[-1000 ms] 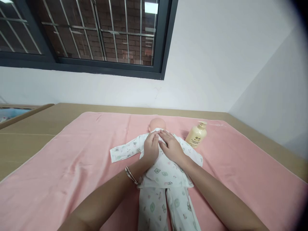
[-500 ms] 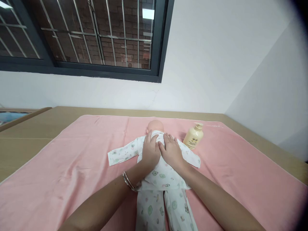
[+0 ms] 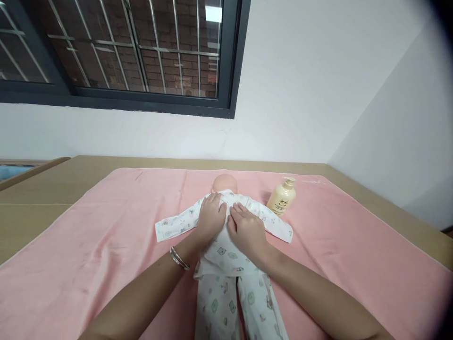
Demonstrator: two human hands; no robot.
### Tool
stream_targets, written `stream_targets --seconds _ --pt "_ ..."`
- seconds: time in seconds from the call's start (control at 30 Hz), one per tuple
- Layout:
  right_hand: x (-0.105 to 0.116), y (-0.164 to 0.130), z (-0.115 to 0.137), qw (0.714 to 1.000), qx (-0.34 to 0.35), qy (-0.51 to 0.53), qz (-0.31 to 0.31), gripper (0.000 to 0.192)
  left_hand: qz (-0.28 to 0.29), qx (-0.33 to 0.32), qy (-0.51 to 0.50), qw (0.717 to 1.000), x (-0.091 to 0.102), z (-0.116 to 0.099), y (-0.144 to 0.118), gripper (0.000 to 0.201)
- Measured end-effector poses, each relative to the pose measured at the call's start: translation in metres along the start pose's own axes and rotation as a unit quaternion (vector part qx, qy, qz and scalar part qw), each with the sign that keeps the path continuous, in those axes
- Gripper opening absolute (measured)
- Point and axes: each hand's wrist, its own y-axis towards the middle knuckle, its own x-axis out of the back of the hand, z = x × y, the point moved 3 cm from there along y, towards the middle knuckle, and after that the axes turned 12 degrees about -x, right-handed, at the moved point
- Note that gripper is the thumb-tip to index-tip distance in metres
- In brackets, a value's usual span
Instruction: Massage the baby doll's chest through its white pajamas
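A baby doll [image 3: 225,182] in white printed clothes lies on a pink cloth, its head pointing away from me and its sleeves spread to both sides. Flat on the left of the upper part of the doll's shirt [image 3: 226,257] rests my left hand [image 3: 212,217], fingers stretched out. My right hand [image 3: 247,231] lies on the right side of the shirt, also with its fingers extended. Neither hand grips anything. Printed trousers [image 3: 217,307] cover the doll's legs, which run out of the bottom of the view.
A pale yellow pump bottle [image 3: 281,196] stands on the pink cloth [image 3: 116,226], just beyond the doll's right-hand sleeve. The cloth covers a wooden table [image 3: 38,212] set against a white wall [image 3: 283,94]. A barred window [image 3: 226,106] is above.
My right hand has shifted slightly down the shirt, and my left hand has slid a little outward to the left. The whole view has moved slightly.
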Motion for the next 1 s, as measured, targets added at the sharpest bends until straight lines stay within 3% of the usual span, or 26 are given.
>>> stream_targets --seconds 0.1,0.23,0.33,0.43,0.57,0.7,0.87,1.0 --pt "0.0 0.005 -0.002 0.999 -0.003 0.023 0.022 0.039 0.014 -0.012 0.018 1.0 -0.001 0.0 0.0 0.04" --pt "-0.011 0.036 -0.025 0.994 -0.052 0.05 0.078 0.047 -0.001 -0.047 0.097 0.994 -0.001 -0.019 -0.011 0.041" --pt "-0.022 0.054 -0.038 0.99 -0.046 0.049 0.123 0.054 0.008 -0.069 0.158 0.985 0.002 -0.036 -0.019 0.039" --pt "-0.023 0.052 -0.038 0.991 -0.033 0.036 0.124 0.055 0.024 -0.075 0.185 0.98 0.009 -0.043 -0.019 0.031" --pt "-0.012 0.033 -0.021 0.995 -0.013 -0.011 0.095 0.052 0.025 -0.063 0.13 0.989 0.015 -0.031 -0.008 0.026" --pt "-0.004 0.02 -0.011 0.997 -0.02 -0.053 0.056 0.049 -0.007 -0.037 0.052 0.998 0.005 -0.01 -0.003 0.033" --pt "-0.011 0.029 -0.023 0.996 -0.036 0.027 0.071 0.049 -0.029 -0.016 0.012 0.999 -0.009 0.0 -0.009 0.039" --pt "-0.021 0.035 -0.032 0.993 -0.032 0.077 0.087 0.053 -0.05 -0.015 0.003 0.999 -0.01 0.0 -0.011 0.039"
